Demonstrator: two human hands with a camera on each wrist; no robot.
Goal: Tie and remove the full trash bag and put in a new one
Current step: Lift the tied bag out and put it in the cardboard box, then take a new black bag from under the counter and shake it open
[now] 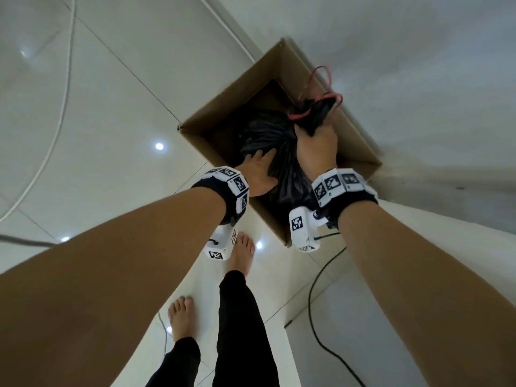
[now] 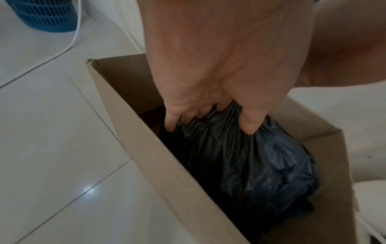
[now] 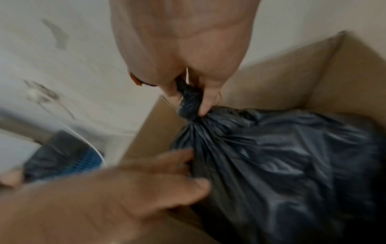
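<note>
Two hands work in one box (image 1: 360, 152), which stands open on the white floor (image 1: 106, 113) against the wall (image 1: 418, 65), at about 12 o'clock from our feet. Inside it sits the bag (image 1: 262, 132), black and full, its top gathered into a neck.

Our right hand (image 1: 317, 149) is closed tight around that neck, at roughly 1 o'clock in the head view. A bunch of black plastic sticks out above the fist, with the red drawstring (image 1: 321, 82) looping up past it toward the wall. In the right wrist view the fingers (image 3: 205, 99) wrap the twisted neck just above the puckered folds.

Our left hand (image 1: 258, 174) lies on the bag's near side at about 11 o'clock of the right wrist, fingers spread and bent, tips pressing into the plastic. From the left wrist view the fingertips (image 2: 249, 125) dig into the gathered folds; we cannot tell whether they actually pinch a fold.

A blue basket (image 2: 44, 15) stands on the floor beyond the box, at 10 o'clock in the left wrist view, with a white cable (image 2: 69, 44) running past it. A black cable (image 1: 315, 317) crosses the floor at 5 o'clock.
</note>
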